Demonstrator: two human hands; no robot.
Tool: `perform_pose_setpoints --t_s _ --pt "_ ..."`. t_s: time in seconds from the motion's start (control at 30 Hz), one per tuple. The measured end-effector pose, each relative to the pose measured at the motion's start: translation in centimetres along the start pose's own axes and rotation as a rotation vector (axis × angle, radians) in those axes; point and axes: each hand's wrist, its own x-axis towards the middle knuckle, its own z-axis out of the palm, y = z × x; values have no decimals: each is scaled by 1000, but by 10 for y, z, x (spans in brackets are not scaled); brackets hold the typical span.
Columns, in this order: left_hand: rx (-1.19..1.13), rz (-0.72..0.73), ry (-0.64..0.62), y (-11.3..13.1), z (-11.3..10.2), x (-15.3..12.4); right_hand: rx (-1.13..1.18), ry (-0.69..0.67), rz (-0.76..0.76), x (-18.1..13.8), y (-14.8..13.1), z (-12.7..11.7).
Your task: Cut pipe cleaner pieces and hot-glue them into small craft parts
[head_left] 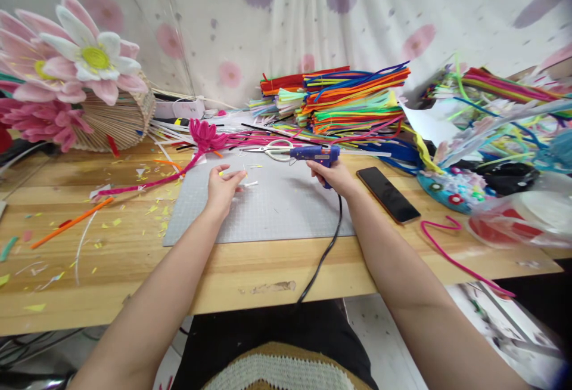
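My right hand [328,174] is wrapped round the handle of a blue hot glue gun [315,153], its nozzle pointing left. The gun's black cord [328,253] hangs down over the table edge. Above the grey cutting mat [277,217], my left hand [223,187] pinches something small between thumb and fingers; bits of yellow and white show there, too small to name. A short white piece [250,183] lies at its fingertips. White-handled scissors [272,149] rest at the mat's back edge, just beyond the gun's nozzle.
A pink pipe-cleaner flower [208,136] on a long stem lies left of the mat. Bundles of coloured pipe cleaners [353,104] are stacked at the back. A phone [388,195] lies at right. Pink and white flowers [93,59] stand at left; yellow scraps [117,222] litter the wood.
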Motion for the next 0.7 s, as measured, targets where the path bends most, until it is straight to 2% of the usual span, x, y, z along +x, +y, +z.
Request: perform_pose_setpoints --t_s 0.23,0.37,0.53,0.7 --pt "-8 6 41 0 -1 2 7 315 79 16 19 -11" --pt "-6 11 51 -1 -1 2 -146 441 169 27 33 -12" --pt "-8 26 55 0 -1 1 -391 393 206 33 42 -10" --pt "-7 49 71 1 -2 2 -627 278 173 21 25 -21"
